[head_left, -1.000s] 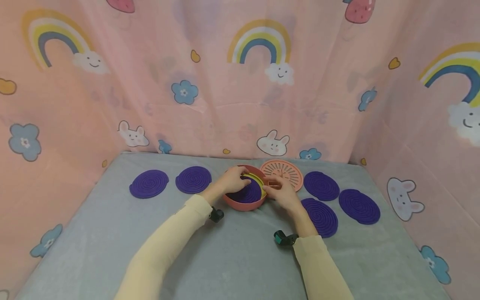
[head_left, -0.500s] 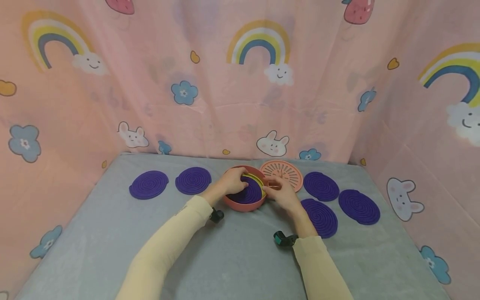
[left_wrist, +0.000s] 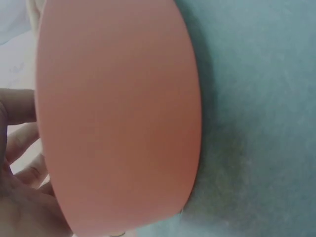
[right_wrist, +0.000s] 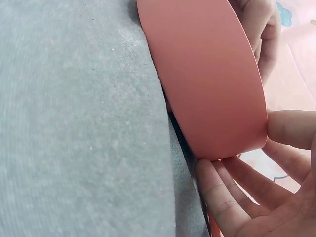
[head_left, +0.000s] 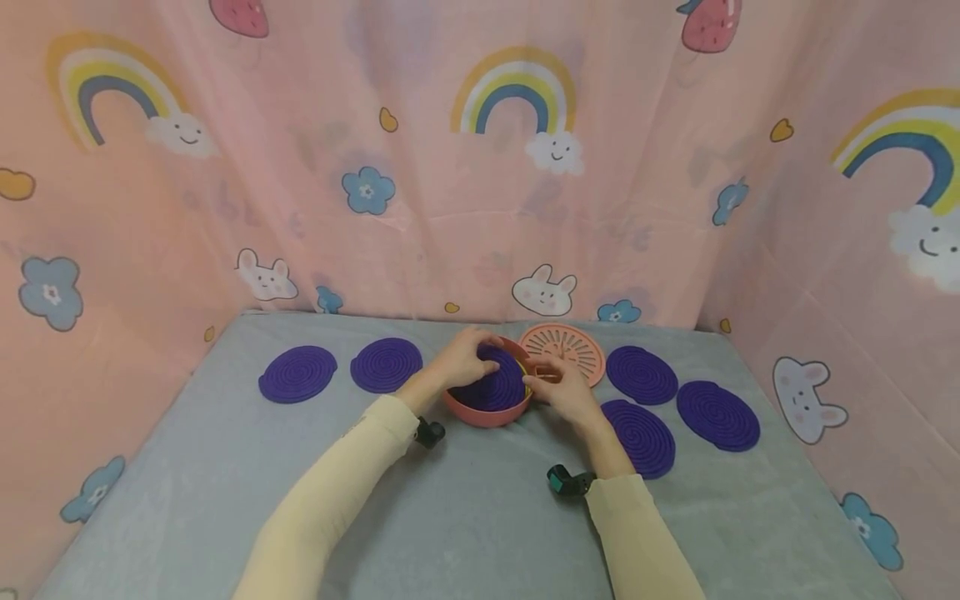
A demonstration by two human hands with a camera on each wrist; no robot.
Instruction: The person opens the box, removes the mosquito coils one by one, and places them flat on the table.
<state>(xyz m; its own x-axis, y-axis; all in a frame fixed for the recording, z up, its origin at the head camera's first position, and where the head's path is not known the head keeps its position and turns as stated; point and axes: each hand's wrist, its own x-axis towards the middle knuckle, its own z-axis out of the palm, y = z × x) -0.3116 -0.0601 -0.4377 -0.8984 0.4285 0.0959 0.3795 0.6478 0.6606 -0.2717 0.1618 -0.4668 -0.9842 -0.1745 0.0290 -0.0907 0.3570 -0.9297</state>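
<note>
A round coral mosquito-coil holder stands on the table like a shallow bowl. A yellow lining shows at its right inner edge. Tilted up inside is a purple mosquito coil. My left hand reaches over the holder's left rim and pinches the coil's upper edge, thumb in front, fingers behind. My right hand grips the right rim; in the right wrist view its thumb is at the rim while other fingers lie against the outer wall. The holder's wall hides the coil in the left wrist view.
A slotted coral lid lies just behind the right hand. Purple coils lie to the left of the holder, and several more coils to the right. Behind the grey-covered table hangs a pink patterned curtain.
The coil in the holder has tilted up and now covers most of the yellow lining. My left hand has risen slightly with it. My right hand stays at the rim.
</note>
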